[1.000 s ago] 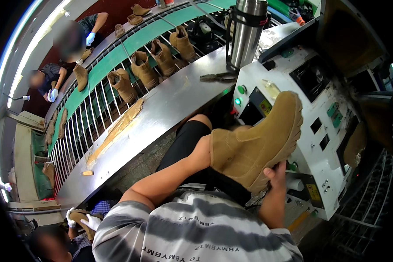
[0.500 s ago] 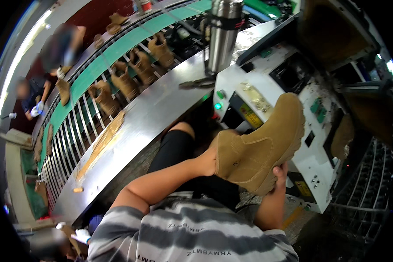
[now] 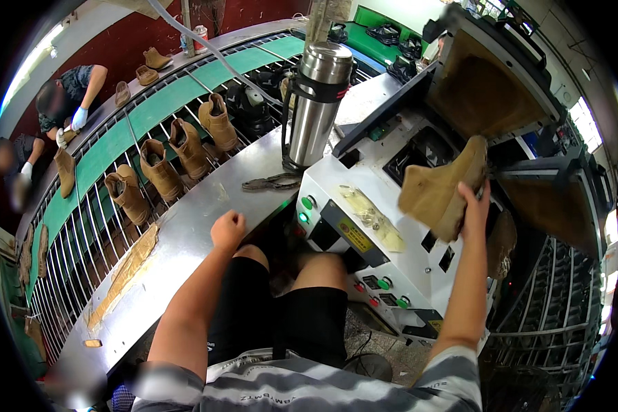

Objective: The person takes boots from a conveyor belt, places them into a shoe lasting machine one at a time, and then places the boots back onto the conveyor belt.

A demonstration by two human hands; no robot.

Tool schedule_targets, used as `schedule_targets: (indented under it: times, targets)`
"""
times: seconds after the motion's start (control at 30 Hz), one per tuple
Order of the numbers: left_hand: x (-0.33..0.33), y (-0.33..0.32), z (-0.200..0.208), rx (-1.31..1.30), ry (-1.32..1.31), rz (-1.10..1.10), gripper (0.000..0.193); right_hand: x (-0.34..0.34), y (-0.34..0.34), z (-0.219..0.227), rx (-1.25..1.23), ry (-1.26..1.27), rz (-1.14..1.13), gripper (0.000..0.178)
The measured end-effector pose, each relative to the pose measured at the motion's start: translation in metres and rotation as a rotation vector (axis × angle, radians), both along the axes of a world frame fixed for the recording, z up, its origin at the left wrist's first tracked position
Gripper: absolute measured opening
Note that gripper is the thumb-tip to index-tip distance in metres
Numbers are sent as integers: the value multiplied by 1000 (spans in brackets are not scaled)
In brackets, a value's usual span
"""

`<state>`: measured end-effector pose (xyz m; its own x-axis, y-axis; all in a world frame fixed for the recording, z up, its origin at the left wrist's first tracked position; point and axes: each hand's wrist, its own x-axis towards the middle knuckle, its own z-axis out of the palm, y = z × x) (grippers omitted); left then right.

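Beside the shiny steel bench (image 3: pixel 192 240), the tan suede boot (image 3: pixel 441 189) is now pinched by the right hand (image 3: pixel 474 208) alone; the left hand (image 3: pixel 228 231), fingers curled, has been withdrawn.

A steel flask (image 3: pixel 314 117) stands — dark tool (image 3: pixel 272 182) just beside.

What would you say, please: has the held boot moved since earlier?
Yes: against the lit green button on the white machine, the boot, now in the right hand alone, has shifted rightward and farther up the view.
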<state>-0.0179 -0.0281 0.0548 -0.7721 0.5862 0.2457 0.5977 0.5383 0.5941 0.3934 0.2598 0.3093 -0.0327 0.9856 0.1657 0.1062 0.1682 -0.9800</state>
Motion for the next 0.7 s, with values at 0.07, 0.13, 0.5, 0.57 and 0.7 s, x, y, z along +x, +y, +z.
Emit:
schedule_targets:
  times: [0.07,0.13,0.5,0.57,0.7]
  targets:
    - [-8,-12,-20,-76,43,-4,23,-2,62,9,81,-218,-113,100]
    - [-3,-7,-13,-84,73,-7,22,-15,110,23,37,-339,-171,103]
    - [-2,-10,-9,-40,38,30,23,-91,204,-18,-284,-851,-282,107]
    - [-5,-9,-8,-65,41,45,21,-94,211,-29,-319,-888,-261,104]
    - [-4,-9,-4,8,14,51,23,-109,184,-53,-234,-1195,-261,91]
